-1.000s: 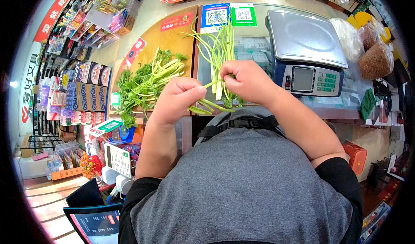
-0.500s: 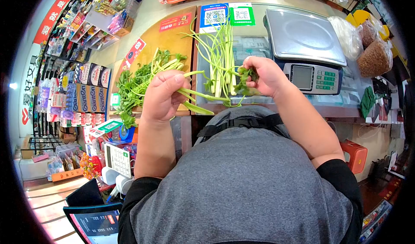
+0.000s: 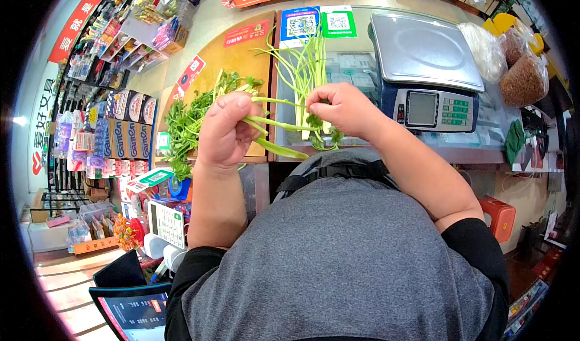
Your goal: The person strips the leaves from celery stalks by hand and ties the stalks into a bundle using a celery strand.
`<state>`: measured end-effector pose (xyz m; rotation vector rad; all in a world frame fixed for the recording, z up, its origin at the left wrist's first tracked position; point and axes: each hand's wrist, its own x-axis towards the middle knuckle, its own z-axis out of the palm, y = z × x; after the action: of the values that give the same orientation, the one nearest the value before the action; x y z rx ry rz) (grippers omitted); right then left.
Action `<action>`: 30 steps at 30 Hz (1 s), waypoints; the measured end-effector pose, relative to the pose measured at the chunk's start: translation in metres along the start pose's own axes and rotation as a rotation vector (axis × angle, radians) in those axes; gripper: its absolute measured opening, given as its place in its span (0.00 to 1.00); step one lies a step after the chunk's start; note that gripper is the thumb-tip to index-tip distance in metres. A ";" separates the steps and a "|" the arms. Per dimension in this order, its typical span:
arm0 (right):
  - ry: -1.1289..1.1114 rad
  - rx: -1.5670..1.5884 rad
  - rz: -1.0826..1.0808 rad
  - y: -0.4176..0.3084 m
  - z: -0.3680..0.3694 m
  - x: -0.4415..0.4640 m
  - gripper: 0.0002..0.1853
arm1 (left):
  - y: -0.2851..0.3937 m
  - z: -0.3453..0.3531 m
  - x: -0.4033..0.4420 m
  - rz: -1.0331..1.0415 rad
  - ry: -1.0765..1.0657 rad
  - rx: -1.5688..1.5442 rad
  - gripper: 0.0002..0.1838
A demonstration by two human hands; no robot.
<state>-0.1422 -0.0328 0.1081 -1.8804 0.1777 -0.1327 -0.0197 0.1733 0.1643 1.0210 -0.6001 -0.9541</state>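
Inward, toward the left, goes the right hand [image 3: 345,110], which half a second ago was farther over and had a leaf clump in its fingers; the left hand [image 3: 228,126] is almost where it was.

At the far left of the work, a leafy heap [image 3: 186,123] of green stems lies on the tan wooden top [image 3: 244,61], its foliage still on, so this share looks untouched. Beside it, partly in front of it, the left hand is closed in a fist around a few green stalks [image 3: 275,123]; their ends stick out to the right, mostly bare, over the seam of the counter. These seem to be midway: picked up, but not laid with the others.

Farther right, a bundle of bare stalks [image 3: 309,69] rests on the glass counter [image 3: 353,46], lower ends toward the person; that part appears done. Some loose leaves [image 3: 315,123] show at its near end, just below the right hand. That hand's thumb and forefinger are brought close together where the uppermost stalk's thin tip reaches them; whether they pinch it, I cannot tell. Right of this stands a digital scale [image 3: 429,51], well apart from the stalks.
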 end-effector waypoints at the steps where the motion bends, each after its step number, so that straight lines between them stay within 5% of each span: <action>1: 0.064 -0.031 -0.003 0.003 -0.001 0.001 0.08 | -0.001 -0.001 0.000 -0.026 0.032 0.051 0.18; 5: 0.339 0.208 0.076 0.012 -0.010 0.007 0.08 | -0.009 0.008 0.003 -0.115 0.089 0.162 0.14; 10: 0.556 0.901 0.365 0.029 -0.040 0.006 0.04 | -0.015 0.003 0.012 -0.079 0.149 0.023 0.15; 15: 0.473 1.264 0.372 0.043 -0.071 -0.014 0.04 | -0.025 -0.035 0.063 -0.188 0.133 -0.165 0.12; 18: 0.450 1.289 0.344 0.049 -0.081 -0.024 0.04 | -0.078 -0.052 0.122 -0.108 0.387 0.122 0.17; 21: 0.438 1.352 0.327 0.053 -0.087 -0.037 0.04 | -0.126 -0.094 0.139 -0.217 0.439 1.311 0.24; 23: 0.472 1.379 0.313 0.053 -0.093 -0.046 0.04 | -0.167 -0.108 0.131 0.044 0.478 1.560 0.29; 27: 0.498 1.458 0.247 0.063 -0.096 -0.060 0.06 | -0.165 -0.040 0.109 0.223 0.095 1.537 0.20; 30: 0.389 1.492 0.175 0.069 -0.094 -0.055 0.08 | -0.180 -0.028 0.120 0.218 0.031 1.586 0.16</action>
<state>-0.2175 -0.1306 0.0714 -0.3368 0.3706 -0.3809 -0.0078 0.0448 -0.0116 2.2569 -1.4697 -0.0850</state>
